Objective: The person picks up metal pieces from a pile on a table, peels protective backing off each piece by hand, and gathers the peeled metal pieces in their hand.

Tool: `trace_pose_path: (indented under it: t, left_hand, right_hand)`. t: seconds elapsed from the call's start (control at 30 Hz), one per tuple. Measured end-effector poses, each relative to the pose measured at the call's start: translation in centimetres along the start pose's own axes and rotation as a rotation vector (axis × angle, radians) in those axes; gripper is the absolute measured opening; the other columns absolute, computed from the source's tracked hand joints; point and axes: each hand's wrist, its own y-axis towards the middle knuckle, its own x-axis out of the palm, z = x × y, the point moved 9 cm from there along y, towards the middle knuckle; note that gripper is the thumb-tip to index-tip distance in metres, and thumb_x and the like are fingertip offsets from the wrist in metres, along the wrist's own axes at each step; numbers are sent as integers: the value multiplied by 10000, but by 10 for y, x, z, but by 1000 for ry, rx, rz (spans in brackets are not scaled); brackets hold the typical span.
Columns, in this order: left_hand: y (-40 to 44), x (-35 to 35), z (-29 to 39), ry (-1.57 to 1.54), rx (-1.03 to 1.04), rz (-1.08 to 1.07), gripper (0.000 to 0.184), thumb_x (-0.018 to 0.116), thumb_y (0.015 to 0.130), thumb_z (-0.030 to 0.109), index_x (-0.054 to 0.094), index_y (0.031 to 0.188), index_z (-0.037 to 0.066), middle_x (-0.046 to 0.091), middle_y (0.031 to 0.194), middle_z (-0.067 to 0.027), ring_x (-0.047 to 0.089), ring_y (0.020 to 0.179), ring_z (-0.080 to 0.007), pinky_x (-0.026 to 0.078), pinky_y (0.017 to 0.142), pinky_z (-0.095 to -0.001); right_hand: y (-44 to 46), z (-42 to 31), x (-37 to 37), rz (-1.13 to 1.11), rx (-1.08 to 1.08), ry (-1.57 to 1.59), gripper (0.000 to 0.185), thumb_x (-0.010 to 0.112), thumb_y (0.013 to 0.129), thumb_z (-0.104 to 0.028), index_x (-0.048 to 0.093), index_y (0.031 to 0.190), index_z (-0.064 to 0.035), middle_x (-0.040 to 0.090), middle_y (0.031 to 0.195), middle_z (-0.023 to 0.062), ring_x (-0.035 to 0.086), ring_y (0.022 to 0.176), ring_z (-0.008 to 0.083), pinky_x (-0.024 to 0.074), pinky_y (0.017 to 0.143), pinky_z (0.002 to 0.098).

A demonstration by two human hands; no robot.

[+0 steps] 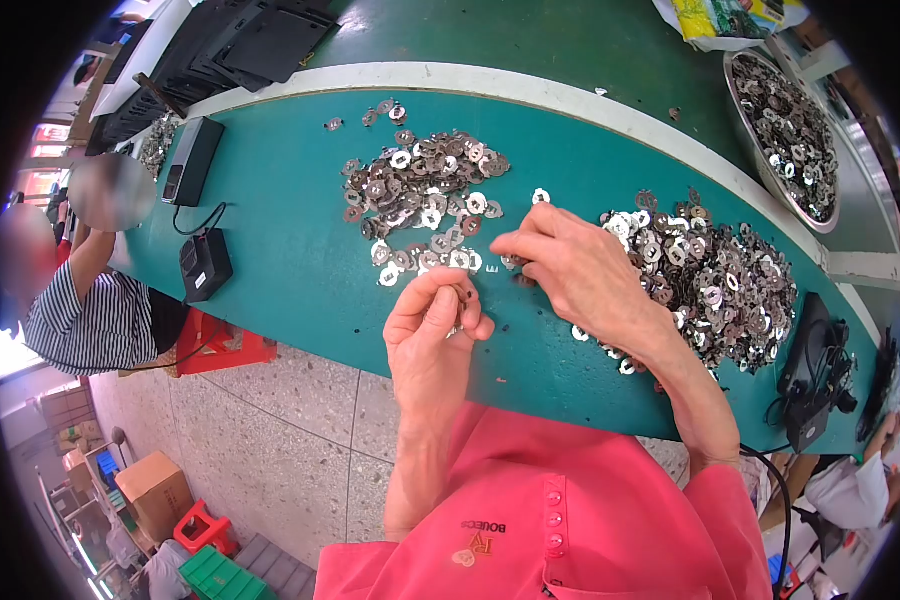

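Observation:
My left hand (432, 325) is closed in a pinch, with small stamped metal pieces partly showing between thumb and fingers. Just right of it, my right hand (585, 275) hovers low over the green table with bent fingers. A few dark metal pieces (520, 279) show beneath those fingertips; whether the fingers grip one is hidden. Beyond my left hand spreads a pile of flat, ring-like metal pieces (420, 180), some shiny and some dull. A larger heap of the same pieces (730, 285) lies right of my right hand, partly behind my forearm.
A metal basin (746, 135) full of similar pieces stands at the upper right. Two black boxes (192, 165) with a cable sit on the table's left. Another black device (808, 400) with cables lies at the right edge. A person in a striped shirt (95, 320) sits at left.

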Motion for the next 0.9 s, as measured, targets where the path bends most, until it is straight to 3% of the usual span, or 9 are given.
trace_pose_path:
  t: [0.1,0.3,0.4,0.5,0.6,0.73,0.9]
  left_hand:
    - [0,-1,-1,1,3,-24,144,547,904,67,592,1032,17,561,880,-51,441,694,-107,398,590,-250]
    - [0,1,-3,26,0,-28,104,582,876,46,586,978,27,556,868,-50,439,692,-106,396,583,-253]
    - [-1,5,-1,28,-3,-11,59,584,873,51,575,928,34,533,830,-45,437,684,-107,396,582,-254]
    - [-1,5,1,12,-9,-9,38,581,875,58,566,898,31,513,802,-41,442,676,-111,398,578,-259]
    - [0,1,-4,25,-21,-11,63,595,869,57,575,918,23,536,811,-45,462,667,-109,418,572,-263]
    - [-2,4,-3,165,-6,36,160,618,852,33,585,1003,-8,568,788,-35,512,626,-93,452,554,-236]
    - [-2,7,0,194,49,24,194,627,849,43,585,1028,-16,574,782,-35,518,620,-90,445,543,-223]
  right_hand:
    - [1,3,2,-38,12,-44,213,640,689,15,593,885,-54,545,848,100,580,815,301,473,680,390]
    - [3,15,-2,-75,144,167,196,661,692,-26,542,847,-28,540,822,110,584,804,305,458,670,394]
    - [5,11,-5,-91,130,129,181,662,697,-32,524,813,-14,566,785,119,587,736,313,448,627,384]
    - [3,15,0,-132,274,305,166,659,697,-11,547,820,-11,579,709,112,590,634,250,434,569,340]
    - [4,15,-2,-78,379,462,116,663,721,6,604,818,-13,616,711,48,568,639,75,442,578,218]
    - [1,10,10,-69,465,1076,85,643,799,2,626,883,2,640,783,25,584,686,72,477,633,204]
    - [-2,3,24,-91,470,1140,84,622,800,12,622,884,12,627,777,29,573,692,73,471,644,204]
